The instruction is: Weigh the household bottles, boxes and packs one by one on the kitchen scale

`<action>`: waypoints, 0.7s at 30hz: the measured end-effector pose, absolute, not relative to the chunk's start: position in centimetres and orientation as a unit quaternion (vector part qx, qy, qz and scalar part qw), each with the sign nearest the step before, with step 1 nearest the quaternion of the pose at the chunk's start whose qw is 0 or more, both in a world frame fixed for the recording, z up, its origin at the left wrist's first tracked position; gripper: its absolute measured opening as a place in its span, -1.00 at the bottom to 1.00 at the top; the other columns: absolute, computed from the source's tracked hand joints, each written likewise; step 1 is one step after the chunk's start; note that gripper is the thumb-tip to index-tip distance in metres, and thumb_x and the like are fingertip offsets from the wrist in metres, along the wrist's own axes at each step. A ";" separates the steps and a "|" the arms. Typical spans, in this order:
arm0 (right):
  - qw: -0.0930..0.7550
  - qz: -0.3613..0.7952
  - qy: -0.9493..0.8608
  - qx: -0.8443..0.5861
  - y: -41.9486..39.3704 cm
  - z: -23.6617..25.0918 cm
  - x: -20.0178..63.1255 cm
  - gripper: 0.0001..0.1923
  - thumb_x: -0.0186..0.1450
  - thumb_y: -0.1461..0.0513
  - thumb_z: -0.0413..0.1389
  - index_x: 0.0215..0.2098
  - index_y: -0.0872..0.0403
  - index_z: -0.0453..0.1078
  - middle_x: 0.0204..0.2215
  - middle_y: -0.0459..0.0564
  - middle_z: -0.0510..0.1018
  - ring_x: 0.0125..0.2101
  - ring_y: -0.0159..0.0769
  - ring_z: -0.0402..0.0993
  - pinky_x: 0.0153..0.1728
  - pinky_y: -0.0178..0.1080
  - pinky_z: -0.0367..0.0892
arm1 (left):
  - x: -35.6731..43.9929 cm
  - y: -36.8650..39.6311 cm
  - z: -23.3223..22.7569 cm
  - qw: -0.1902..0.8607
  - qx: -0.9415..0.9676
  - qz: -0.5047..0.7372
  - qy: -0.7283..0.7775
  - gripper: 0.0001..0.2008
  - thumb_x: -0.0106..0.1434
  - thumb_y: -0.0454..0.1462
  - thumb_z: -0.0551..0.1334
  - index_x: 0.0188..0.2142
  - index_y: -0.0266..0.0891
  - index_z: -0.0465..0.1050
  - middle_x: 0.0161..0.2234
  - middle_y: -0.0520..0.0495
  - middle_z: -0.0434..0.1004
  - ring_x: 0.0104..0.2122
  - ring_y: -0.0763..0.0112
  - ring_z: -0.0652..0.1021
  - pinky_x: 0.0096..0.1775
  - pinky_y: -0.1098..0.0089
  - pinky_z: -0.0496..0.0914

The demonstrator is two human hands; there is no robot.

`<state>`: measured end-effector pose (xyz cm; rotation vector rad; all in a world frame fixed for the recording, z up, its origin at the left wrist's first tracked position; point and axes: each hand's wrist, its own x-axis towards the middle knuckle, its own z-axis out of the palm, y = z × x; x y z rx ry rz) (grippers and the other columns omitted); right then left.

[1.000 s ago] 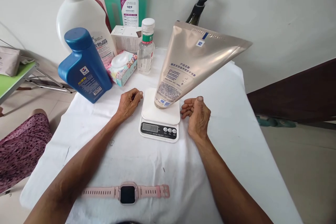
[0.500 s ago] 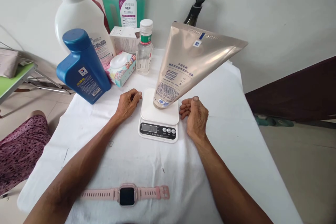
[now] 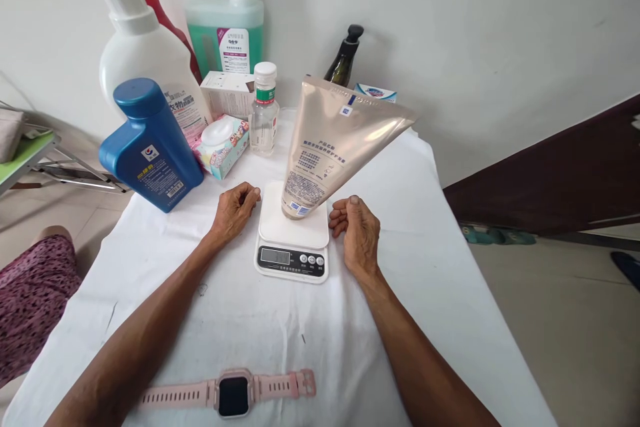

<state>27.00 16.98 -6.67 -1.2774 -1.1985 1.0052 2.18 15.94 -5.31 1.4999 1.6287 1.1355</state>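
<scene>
A champagne-coloured squeeze tube [image 3: 325,147] stands cap-down on the white platform of a digital kitchen scale [image 3: 293,230], its wide crimped end up. The tube's front carries blue print. Digits show faintly on the scale's display, too dim to read surely. Beside the scale's left edge my left hand [image 3: 235,210] rests on the cloth with fingers curled in and the thumb against them, nothing visible in it. My right hand [image 3: 357,230] lies on its side just right of the scale, fingers loosely bent and apart from the thumb, holding nothing. Neither hand touches the tube.
A pink-strapped smartwatch [image 3: 233,395] lies near the front. At the back left stand a blue bottle [image 3: 150,147], a white jug [image 3: 155,67], a green bottle [image 3: 200,33], a wipes pack [image 3: 223,147] and a small clear bottle [image 3: 264,117]. A dark pump bottle [image 3: 344,60] stands behind the tube.
The camera view has tilted up a little and shifted right, so everything sits lower and farther left. Hands, tube and scale keep their places relative to each other.
</scene>
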 end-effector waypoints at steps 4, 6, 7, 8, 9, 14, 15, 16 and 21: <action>0.537 0.431 -0.500 -0.525 16.9 -6.6 27.0 -0.42 0.40 -0.25 0.02 -0.34 0.05 0.45 -0.51 -0.10 0.47 -0.53 -0.36 0.41 -0.55 -0.32 0.28 | 2.2 15.9 -5.3 0.322 0.570 0.434 0.619 -0.63 0.37 -0.02 0.14 -0.44 -0.22 0.40 -0.64 0.10 0.28 -0.61 0.49 0.30 -0.48 0.41 0.20; 0.538 0.432 -0.500 -0.522 16.9 -6.6 27.0 -0.42 0.39 -0.26 0.02 -0.34 0.05 0.45 -0.50 -0.10 0.47 -0.53 -0.36 0.41 -0.55 -0.32 0.28 | 2.2 15.9 -5.3 0.324 0.569 0.438 0.616 -0.63 0.37 -0.03 0.14 -0.44 -0.22 0.40 -0.64 0.10 0.28 -0.61 0.49 0.30 -0.49 0.41 0.19; 0.539 0.431 -0.501 -0.523 16.9 -6.7 27.0 -0.42 0.40 -0.25 0.02 -0.34 0.05 0.45 -0.50 -0.10 0.47 -0.53 -0.36 0.41 -0.55 -0.32 0.28 | 2.2 15.9 -5.3 0.325 0.568 0.439 0.615 -0.63 0.37 -0.03 0.15 -0.44 -0.22 0.40 -0.64 0.10 0.28 -0.61 0.49 0.30 -0.49 0.41 0.19; 0.538 0.429 -0.501 -0.524 16.9 -6.7 27.0 -0.42 0.40 -0.25 0.02 -0.34 0.05 0.44 -0.50 -0.10 0.47 -0.53 -0.36 0.41 -0.54 -0.31 0.28 | 2.2 15.9 -5.3 0.326 0.568 0.440 0.614 -0.64 0.36 -0.03 0.15 -0.44 -0.23 0.40 -0.63 0.10 0.28 -0.61 0.49 0.30 -0.48 0.41 0.19; 0.538 0.427 -0.502 -0.526 16.9 -6.7 27.0 -0.42 0.40 -0.25 0.01 -0.34 0.05 0.44 -0.50 -0.10 0.47 -0.53 -0.36 0.41 -0.54 -0.31 0.28 | 2.1 15.9 -5.3 0.327 0.568 0.441 0.613 -0.64 0.37 -0.03 0.15 -0.44 -0.23 0.41 -0.63 0.10 0.28 -0.60 0.49 0.30 -0.48 0.41 0.19; 0.540 0.425 -0.498 -0.529 16.9 -6.8 27.0 -0.41 0.39 -0.27 0.02 -0.34 0.05 0.45 -0.50 -0.09 0.48 -0.53 -0.36 0.41 -0.54 -0.31 0.28 | 2.0 15.9 -5.5 0.322 0.572 0.433 0.618 -0.63 0.37 -0.03 0.14 -0.43 -0.23 0.41 -0.63 0.09 0.30 -0.57 0.47 0.31 -0.47 0.41 0.19; 0.540 0.425 -0.497 -0.529 16.9 -6.8 27.0 -0.41 0.38 -0.27 0.02 -0.34 0.05 0.45 -0.50 -0.09 0.48 -0.53 -0.36 0.41 -0.54 -0.31 0.28 | 2.0 15.9 -5.5 0.321 0.572 0.432 0.620 -0.63 0.38 -0.03 0.14 -0.43 -0.22 0.41 -0.63 0.09 0.30 -0.57 0.47 0.31 -0.47 0.41 0.19; 0.540 0.425 -0.497 -0.529 16.8 -6.7 27.0 -0.41 0.38 -0.27 0.02 -0.35 0.05 0.45 -0.50 -0.09 0.48 -0.53 -0.36 0.41 -0.54 -0.31 0.28 | 2.0 15.9 -5.4 0.321 0.572 0.431 0.620 -0.63 0.38 -0.03 0.14 -0.44 -0.22 0.41 -0.63 0.09 0.29 -0.56 0.46 0.31 -0.47 0.41 0.19; 0.539 0.428 -0.495 -0.531 16.7 -6.5 26.9 -0.41 0.39 -0.27 0.02 -0.34 0.05 0.44 -0.50 -0.09 0.47 -0.52 -0.36 0.40 -0.55 -0.31 0.27 | 2.1 15.9 -5.3 0.316 0.577 0.433 0.617 -0.63 0.38 -0.04 0.14 -0.44 -0.22 0.41 -0.63 0.08 0.29 -0.56 0.46 0.30 -0.46 0.40 0.19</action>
